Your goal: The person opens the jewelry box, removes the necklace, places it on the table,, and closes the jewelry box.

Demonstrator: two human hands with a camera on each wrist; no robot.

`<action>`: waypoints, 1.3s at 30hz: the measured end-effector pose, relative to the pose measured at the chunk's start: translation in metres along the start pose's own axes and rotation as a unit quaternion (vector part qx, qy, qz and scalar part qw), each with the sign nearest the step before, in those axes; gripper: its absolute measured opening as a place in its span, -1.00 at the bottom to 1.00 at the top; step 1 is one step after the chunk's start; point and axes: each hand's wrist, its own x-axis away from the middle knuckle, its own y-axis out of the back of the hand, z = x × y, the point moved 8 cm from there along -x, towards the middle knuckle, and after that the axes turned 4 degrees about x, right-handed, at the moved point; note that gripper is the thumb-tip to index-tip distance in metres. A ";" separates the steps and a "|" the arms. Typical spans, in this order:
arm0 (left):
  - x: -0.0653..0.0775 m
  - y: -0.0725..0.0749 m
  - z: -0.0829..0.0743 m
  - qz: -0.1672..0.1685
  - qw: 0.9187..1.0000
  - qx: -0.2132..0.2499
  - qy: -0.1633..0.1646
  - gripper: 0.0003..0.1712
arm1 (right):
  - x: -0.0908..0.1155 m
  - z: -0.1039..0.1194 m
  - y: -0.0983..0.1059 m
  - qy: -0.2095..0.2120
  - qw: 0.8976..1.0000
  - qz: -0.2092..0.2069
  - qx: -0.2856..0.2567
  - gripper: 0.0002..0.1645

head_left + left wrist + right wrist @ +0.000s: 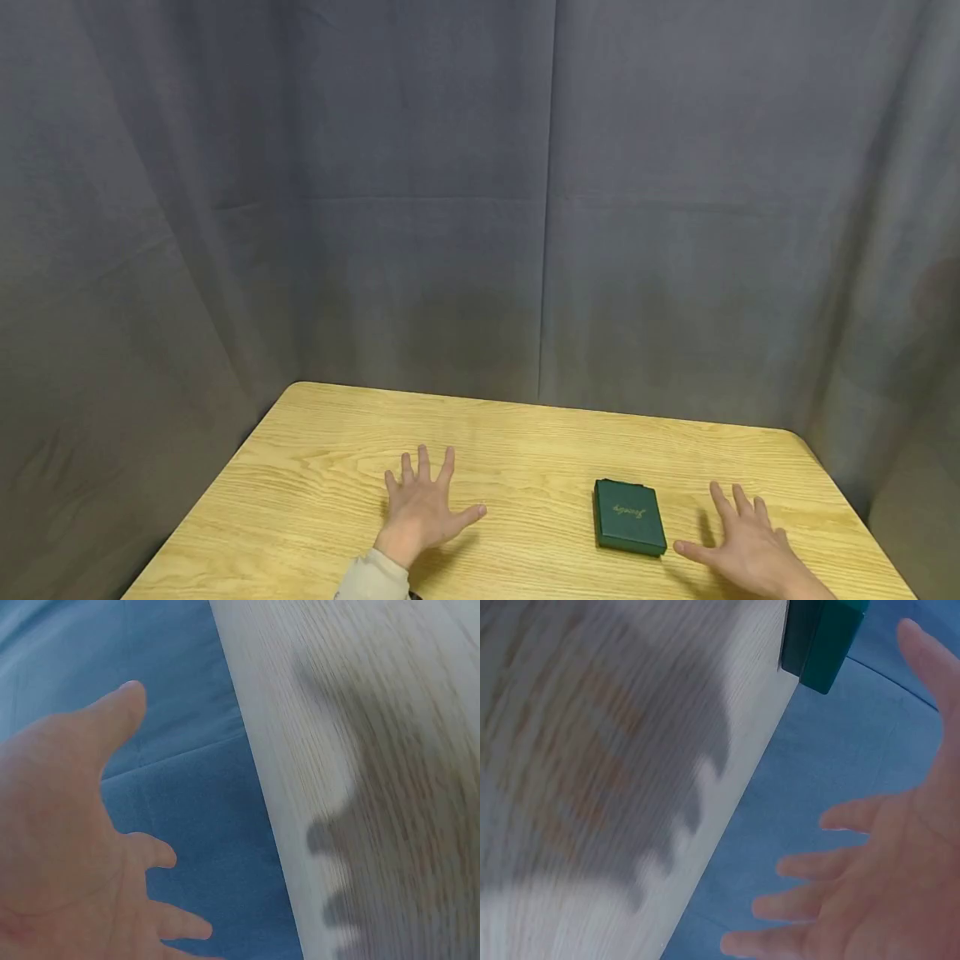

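Note:
A dark green box [630,515] with gold lettering, upside down from here, lies flat on the wooden table right of the middle. Just right of it is my right hand [750,550], fingers spread and thumb tip close to the box's near right corner. Over the left half of the table my left hand [422,512] hovers with all its fingers spread, holding nothing. Both wrist views show a bare palm, the left hand [67,840] and the right hand [900,877], above the hands' shadows on the wood. One corner of the green box [829,645] shows at the top of the right wrist view.
The light wooden table [525,450] has rounded far corners. Grey-blue curtains [420,208] hang behind it and along both sides, close to its edges. A light sleeve [372,577] covers my left wrist.

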 end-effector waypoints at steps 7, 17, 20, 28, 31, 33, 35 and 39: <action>-0.001 -0.001 -0.009 0.021 0.999 0.032 -0.034 0.05 | -0.004 0.006 -0.003 0.009 1.000 0.023 -0.007 0.38; -0.002 -0.004 -0.030 0.048 0.992 0.051 -0.104 -0.19 | -0.006 0.013 -0.006 0.018 0.999 0.027 -0.034 0.30; -0.003 -0.004 -0.037 0.051 0.990 0.052 -0.120 -0.27 | -0.007 0.016 -0.007 0.028 0.999 0.023 -0.041 0.21; -0.005 -0.014 -0.052 0.101 0.981 0.077 -0.146 -0.38 | -0.007 0.025 -0.013 0.061 0.995 0.035 -0.066 0.05; -0.005 -0.017 -0.057 0.105 0.980 0.073 -0.152 -0.41 | -0.008 0.027 -0.015 0.072 0.994 0.040 -0.074 0.03; -0.006 -0.019 -0.060 0.105 0.980 0.066 -0.156 -0.42 | -0.009 0.028 -0.015 0.076 0.993 0.041 -0.078 0.02; -0.007 -0.020 -0.064 0.105 0.980 0.057 -0.160 -0.43 | -0.009 0.028 -0.016 0.078 0.993 0.041 -0.080 0.02; -0.009 -0.023 -0.071 0.109 0.979 0.046 -0.166 -0.42 | -0.011 0.029 -0.017 0.083 0.992 0.040 -0.082 0.02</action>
